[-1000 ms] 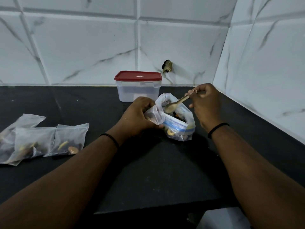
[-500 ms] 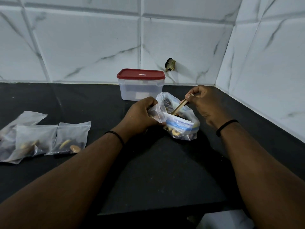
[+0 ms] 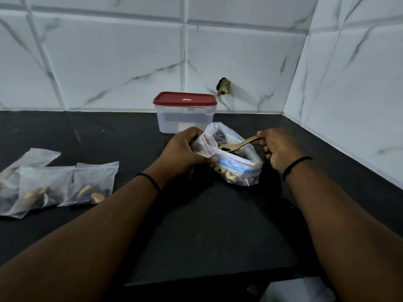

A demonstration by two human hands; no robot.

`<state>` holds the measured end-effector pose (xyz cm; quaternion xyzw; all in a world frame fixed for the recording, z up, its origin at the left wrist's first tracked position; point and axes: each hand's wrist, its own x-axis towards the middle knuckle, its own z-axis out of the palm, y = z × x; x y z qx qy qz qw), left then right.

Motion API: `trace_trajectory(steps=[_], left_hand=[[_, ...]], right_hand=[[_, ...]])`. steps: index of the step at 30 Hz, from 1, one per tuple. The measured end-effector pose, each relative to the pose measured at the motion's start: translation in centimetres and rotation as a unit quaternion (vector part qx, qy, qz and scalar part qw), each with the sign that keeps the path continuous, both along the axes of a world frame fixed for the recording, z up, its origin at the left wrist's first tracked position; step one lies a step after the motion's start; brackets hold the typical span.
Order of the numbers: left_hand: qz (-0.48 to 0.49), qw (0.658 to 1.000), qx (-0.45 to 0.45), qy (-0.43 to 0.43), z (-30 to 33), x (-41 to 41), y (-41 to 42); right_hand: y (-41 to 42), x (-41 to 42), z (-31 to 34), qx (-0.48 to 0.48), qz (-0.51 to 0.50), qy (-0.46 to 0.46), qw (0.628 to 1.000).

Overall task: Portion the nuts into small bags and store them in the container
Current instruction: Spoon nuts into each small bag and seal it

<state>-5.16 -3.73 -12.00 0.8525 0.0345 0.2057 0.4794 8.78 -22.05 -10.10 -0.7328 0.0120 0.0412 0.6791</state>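
A big clear bag of mixed nuts (image 3: 239, 168) with a blue zip strip lies open on the black counter. My left hand (image 3: 183, 151) grips a small clear bag (image 3: 204, 146), holding its mouth open beside the big bag. My right hand (image 3: 278, 148) holds a wooden spoon (image 3: 236, 144) level over the big bag, with dark nuts in its bowl near the small bag's mouth. Behind them stands the clear container (image 3: 184, 118) with its red lid (image 3: 185, 98) on. Three filled small bags (image 3: 65, 184) lie at the left.
The black counter (image 3: 207, 225) ends at a front edge close to me. White marble-look tiles rise at the back and right, meeting in a corner. A dark hole with a brass fitting (image 3: 222, 86) sits in the back wall behind the container.
The spoon was dipped steeply into the big bag half a second ago. It is now lifted out, level and loaded with nuts, and my right hand has shifted right. The left hand still holds the small bag.
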Motion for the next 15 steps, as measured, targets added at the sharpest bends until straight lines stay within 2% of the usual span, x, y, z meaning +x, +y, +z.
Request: trace_trajectory(steps=[2, 4, 6, 10, 15], left_hand=[[-0.001, 1.000, 0.001, -0.003, 0.0, 0.0, 0.0], [-0.002, 1.000, 0.005, -0.003, 0.1, -0.1, -0.1], [0.001, 1.000, 0.005, -0.005, 0.1, -0.1, -0.2], [0.000, 1.000, 0.014, -0.002, 0.0, -0.1, -0.5], [0.006, 1.000, 0.004, -0.008, -0.1, 0.0, -0.3]], right_hand=[[-0.3, 0.0, 0.1, -0.021, -0.018, -0.080, 0.996], [-0.4, -0.2, 0.4, -0.097, -0.032, -0.229, 0.968], [0.0, -0.8, 0.7, -0.096, 0.042, -0.296, 0.950], [1.4, -0.8, 0.2, -0.109, 0.096, -0.242, 0.959], [1.1, -1.8, 0.3, -0.045, 0.051, -0.122, 0.990]])
